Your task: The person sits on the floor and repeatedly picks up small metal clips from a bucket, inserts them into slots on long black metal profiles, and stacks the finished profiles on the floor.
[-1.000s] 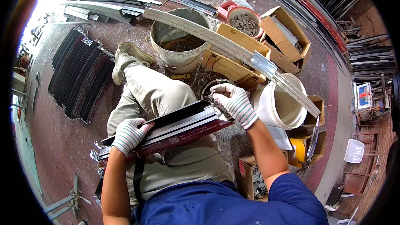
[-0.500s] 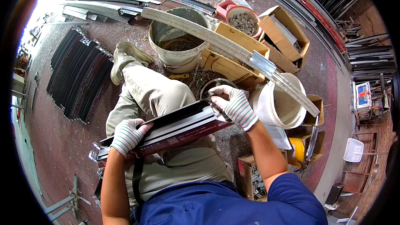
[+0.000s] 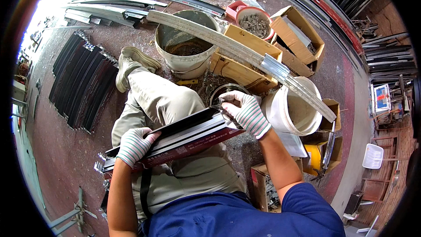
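A short metal profile lies across my lap, silver-ribbed on top with a dark red printed face and a black strip along its far side. My left hand, in a striped white glove, is closed around it near its left end, the thumb pressed on top. At the right end my right hand, gloved alike, has thumb and fingers pinched together. Whatever sits between those fingertips is too small and too hidden to name. Just beyond the right hand stands a round metal-rimmed container of small dark parts.
Ahead stand a grimy bucket, wooden boxes, a red tub of small parts and a cardboard box. A long grey bar rests across to a white bucket. Stacked dark profiles lie left.
The profile has tipped slightly, so its printed dark red face shows at a different angle. Both hands stay almost where they were, the right fingers still pinched at the end.
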Demonstrator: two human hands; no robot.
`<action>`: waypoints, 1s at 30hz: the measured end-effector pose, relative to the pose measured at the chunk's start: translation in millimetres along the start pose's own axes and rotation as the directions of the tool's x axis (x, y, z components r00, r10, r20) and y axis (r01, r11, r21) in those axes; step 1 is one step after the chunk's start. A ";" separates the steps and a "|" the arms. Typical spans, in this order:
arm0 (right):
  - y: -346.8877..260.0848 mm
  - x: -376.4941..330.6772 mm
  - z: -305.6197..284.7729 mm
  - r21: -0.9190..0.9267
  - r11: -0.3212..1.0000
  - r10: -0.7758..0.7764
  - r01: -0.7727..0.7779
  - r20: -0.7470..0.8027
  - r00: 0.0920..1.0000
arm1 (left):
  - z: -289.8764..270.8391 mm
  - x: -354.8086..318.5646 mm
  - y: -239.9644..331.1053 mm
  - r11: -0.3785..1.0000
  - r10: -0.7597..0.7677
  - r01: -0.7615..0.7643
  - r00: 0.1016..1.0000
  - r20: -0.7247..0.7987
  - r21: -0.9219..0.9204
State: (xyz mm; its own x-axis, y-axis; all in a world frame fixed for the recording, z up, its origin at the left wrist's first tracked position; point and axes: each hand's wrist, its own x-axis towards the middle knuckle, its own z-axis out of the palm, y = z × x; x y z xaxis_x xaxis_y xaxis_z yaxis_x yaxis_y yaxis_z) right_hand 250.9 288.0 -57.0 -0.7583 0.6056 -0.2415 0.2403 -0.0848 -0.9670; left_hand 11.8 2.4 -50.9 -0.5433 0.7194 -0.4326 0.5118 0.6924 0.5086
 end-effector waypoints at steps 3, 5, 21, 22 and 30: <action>1.4 1.0 -1.5 0.030 0.999 0.034 -0.034 0.011 0.999 | -0.7 -0.3 0.2 1.000 -0.016 0.016 1.000 0.013 0.009; -0.7 -0.2 -3.1 0.063 0.995 0.077 -0.080 0.046 0.996 | -0.8 -0.5 0.7 1.000 -0.016 0.016 1.000 0.012 0.014; 5.9 1.1 -3.7 -0.035 0.999 -0.038 0.039 0.015 0.999 | 3.2 -0.5 -3.2 0.999 0.041 -0.041 0.999 -0.031 0.007; -0.8 -0.9 -3.2 -0.025 1.000 -0.003 0.003 0.024 1.000 | 3.3 -0.3 -4.3 0.999 0.046 -0.045 0.998 -0.035 0.009; 3.2 1.8 -6.0 -0.040 0.999 -0.027 0.029 0.044 0.999 | 1.6 -1.4 0.5 0.999 0.040 -0.040 0.999 -0.028 -0.001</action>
State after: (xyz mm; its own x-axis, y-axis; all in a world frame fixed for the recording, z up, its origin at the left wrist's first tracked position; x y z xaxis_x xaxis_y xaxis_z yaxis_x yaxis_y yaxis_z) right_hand 253.9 293.6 -60.1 -0.7905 0.5721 -0.2188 0.2423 -0.0360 -0.9695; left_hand 13.8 1.8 -51.3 -0.5406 0.7448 -0.3912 0.5326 0.6629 0.5262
